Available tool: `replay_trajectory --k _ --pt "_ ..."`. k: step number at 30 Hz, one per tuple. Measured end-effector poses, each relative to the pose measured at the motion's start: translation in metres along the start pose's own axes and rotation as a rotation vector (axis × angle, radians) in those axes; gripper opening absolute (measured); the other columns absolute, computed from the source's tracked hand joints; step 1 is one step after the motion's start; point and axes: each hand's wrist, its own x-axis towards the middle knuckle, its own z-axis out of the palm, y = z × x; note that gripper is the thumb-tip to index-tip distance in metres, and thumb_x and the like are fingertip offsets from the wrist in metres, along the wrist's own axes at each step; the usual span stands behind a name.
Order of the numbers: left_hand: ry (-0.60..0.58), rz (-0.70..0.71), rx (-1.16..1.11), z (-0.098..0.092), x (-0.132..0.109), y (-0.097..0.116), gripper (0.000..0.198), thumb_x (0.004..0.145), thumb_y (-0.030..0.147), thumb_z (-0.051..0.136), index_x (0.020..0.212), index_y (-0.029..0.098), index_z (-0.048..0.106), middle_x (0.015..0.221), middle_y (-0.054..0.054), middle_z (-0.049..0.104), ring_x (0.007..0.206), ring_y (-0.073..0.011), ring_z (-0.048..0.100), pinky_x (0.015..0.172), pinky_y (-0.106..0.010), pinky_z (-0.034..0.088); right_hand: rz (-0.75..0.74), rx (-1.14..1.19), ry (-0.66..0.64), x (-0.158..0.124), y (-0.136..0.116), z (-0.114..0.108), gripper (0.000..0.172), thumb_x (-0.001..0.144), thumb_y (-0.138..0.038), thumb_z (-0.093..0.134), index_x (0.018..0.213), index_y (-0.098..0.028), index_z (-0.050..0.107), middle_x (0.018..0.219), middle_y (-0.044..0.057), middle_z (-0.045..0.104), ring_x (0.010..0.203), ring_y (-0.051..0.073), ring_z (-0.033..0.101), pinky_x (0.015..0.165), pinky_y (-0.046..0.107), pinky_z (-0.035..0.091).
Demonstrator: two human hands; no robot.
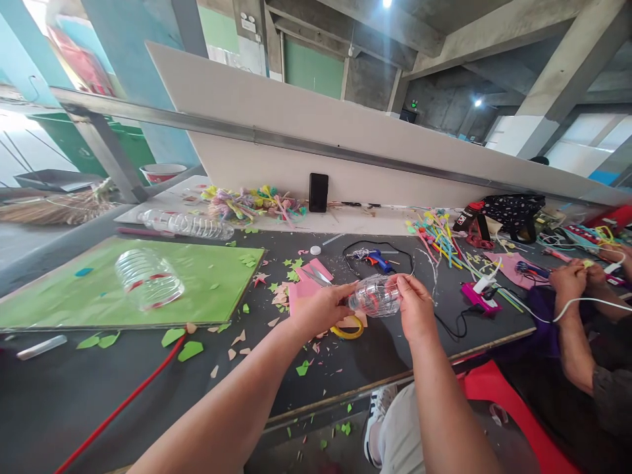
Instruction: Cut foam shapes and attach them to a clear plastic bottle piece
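Clear bottle (376, 296) held crosswise, narrow end toward left hand (323, 307).

In front of you, a dark tabletop (99, 375) lies before a long white panel (276, 108) crossed by a metal rail (296, 143), with a light blue pillar (128, 52) rising behind it on your left. Overhead you have grey concrete beams (494, 34) and glowing lamps (478, 102), while a red seat (481, 382) stands at your right and pale windows (612, 135) show far beyond it
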Motion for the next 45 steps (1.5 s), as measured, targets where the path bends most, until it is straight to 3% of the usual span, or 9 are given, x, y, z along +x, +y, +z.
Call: replay_trajectory --k 6,12,16,21,27,31,36,40,45 --pt "0.036 0.006 0.303 0.0 0.0 0.008 0.064 0.065 0.006 0.057 0.127 0.023 0.063 0.119 -0.004 0.07 0.107 -0.0258 0.063 0.091 -0.031 0.047 -0.097 -0.184 0.078 -0.003 0.001 0.001 0.024 0.083 -0.043 0.065 0.091 -0.022 0.073 0.08 0.001 0.069 0.079 0.019 0.063 0.076 0.031 0.047" --pt "0.073 -0.02 0.38 -0.001 -0.001 0.009 0.06 0.068 0.006 0.056 0.126 0.023 0.063 0.104 -0.003 0.074 0.093 -0.0216 0.066 0.083 -0.027 0.049 -0.218 -0.306 0.111 -0.003 0.008 0.001 0.024 0.085 -0.042 0.062 0.091 -0.021 0.069 0.085 0.004 0.072 0.082 0.02 0.065 0.078 0.033 0.049" --pt "0.061 -0.017 0.414 -0.002 -0.001 0.009 0.059 0.071 0.008 0.055 0.128 0.023 0.061 0.111 -0.003 0.071 0.096 -0.0198 0.064 0.082 -0.025 0.049 -0.238 -0.403 0.149 -0.001 0.013 -0.004 0.026 0.083 -0.044 0.063 0.089 -0.019 0.071 0.087 0.006 0.073 0.081 0.021 0.065 0.076 0.034 0.05" --pt "0.078 -0.008 0.389 -0.002 0.0 0.004 0.06 0.072 0.009 0.056 0.131 0.023 0.058 0.108 -0.002 0.072 0.094 -0.0191 0.064 0.079 -0.024 0.05 -0.286 -0.261 0.162 0.0 0.016 0.0 0.024 0.079 -0.043 0.067 0.087 -0.02 0.071 0.101 0.009 0.071 0.095 0.023 0.064 0.081 0.036 0.051" --pt "0.148 -0.002 0.401 -0.002 0.0 0.006 0.057 0.075 0.01 0.057 0.131 0.02 0.058 0.105 -0.004 0.072 0.095 -0.02 0.064 0.084 -0.027 0.05 -0.068 0.05 0.176 -0.001 0.011 0.006 0.02 0.075 -0.037 0.075 0.087 -0.021 0.072 0.095 0.003 0.07 0.085 0.017 0.064 0.081 0.033 0.05" --pt "0.132 0.057 0.324 -0.002 0.0 0.007 0.054 0.074 0.009 0.057 0.127 0.022 0.061 0.104 -0.002 0.072 0.096 -0.0193 0.063 0.082 -0.024 0.05 0.047 0.249 0.103 -0.001 0.005 0.004 0.017 0.075 -0.035 0.076 0.084 -0.021 0.071 0.093 0.002 0.071 0.076 0.014 0.065 0.072 0.029 0.052" --pt "0.061 0.071 0.109 0.0 0.0 0.007 0.05 0.074 0.011 0.058 0.122 0.019 0.064 0.093 -0.001 0.07 0.087 -0.0168 0.062 0.072 -0.021 0.049 0.082 0.395 0.055 -0.001 -0.001 0.002 0.014 0.075 -0.03 0.077 0.083 -0.022 0.07 0.09 0.0 0.071 0.074 0.012 0.066 0.069 0.027 0.055" --pt "0.008 -0.038 -0.1 0.002 0.0 0.008 0.043 0.072 0.02 0.065 0.116 0.017 0.065 0.074 0.002 0.063 0.065 -0.0126 0.059 0.059 -0.021 0.049 0.013 0.377 0.055 -0.002 -0.003 0.005 0.013 0.074 -0.028 0.078 0.083 -0.022 0.07 0.091 0.001 0.07 0.077 0.012 0.066 0.069 0.027 0.056" --pt "-0.09 -0.181 -0.351 0.003 -0.001 0.009 0.066 0.068 0.032 0.077 0.129 0.017 0.056 0.074 0.0 0.065 0.055 -0.0098 0.059 0.06 -0.025 0.053 -0.129 0.205 0.077 -0.004 0.002 0.007 0.012 0.076 -0.029 0.076 0.085 -0.022 0.071 0.099 0.002 0.066 0.079 0.014 0.065 0.071 0.03 0.055"
